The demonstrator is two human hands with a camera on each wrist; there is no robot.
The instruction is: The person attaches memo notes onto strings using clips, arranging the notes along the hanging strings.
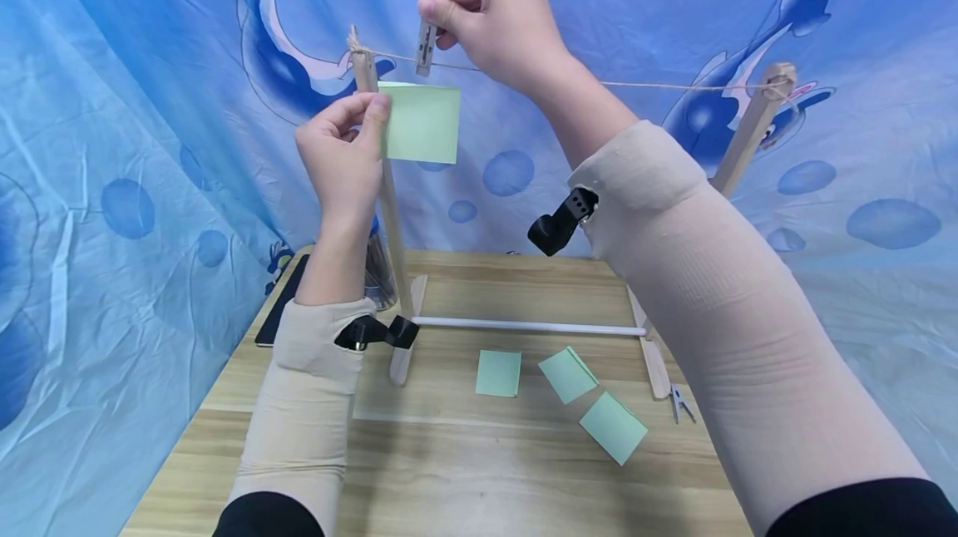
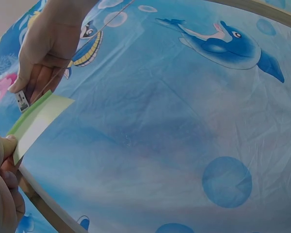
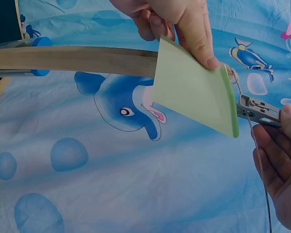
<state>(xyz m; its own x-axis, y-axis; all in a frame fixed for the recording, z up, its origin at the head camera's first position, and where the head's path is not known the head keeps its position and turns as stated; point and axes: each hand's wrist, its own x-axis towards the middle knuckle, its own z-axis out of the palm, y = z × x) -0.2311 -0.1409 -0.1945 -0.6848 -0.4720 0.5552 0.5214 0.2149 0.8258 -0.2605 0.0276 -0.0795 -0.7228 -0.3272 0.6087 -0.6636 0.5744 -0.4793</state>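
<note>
A wood-grain table (image 1: 479, 470) fills the lower middle of the frame, with a blue curtain (image 1: 599, 5) behind it, printed with dolphins and bubbles. Across the upper part, a string (image 1: 666, 86) runs between two wooden posts (image 1: 748, 134). Left of upper centre, the left hand (image 1: 346, 146) pinches a pale green paper (image 1: 422, 123) by its left edge, below the string. Above, the right hand (image 1: 501, 17) pinches a grey clothespin (image 1: 425, 48) at the string; whether it grips the string I can't tell. Three more green papers (image 1: 498, 373) lie at lower centre; another clothespin (image 1: 682, 404) lies at lower right.
</note>
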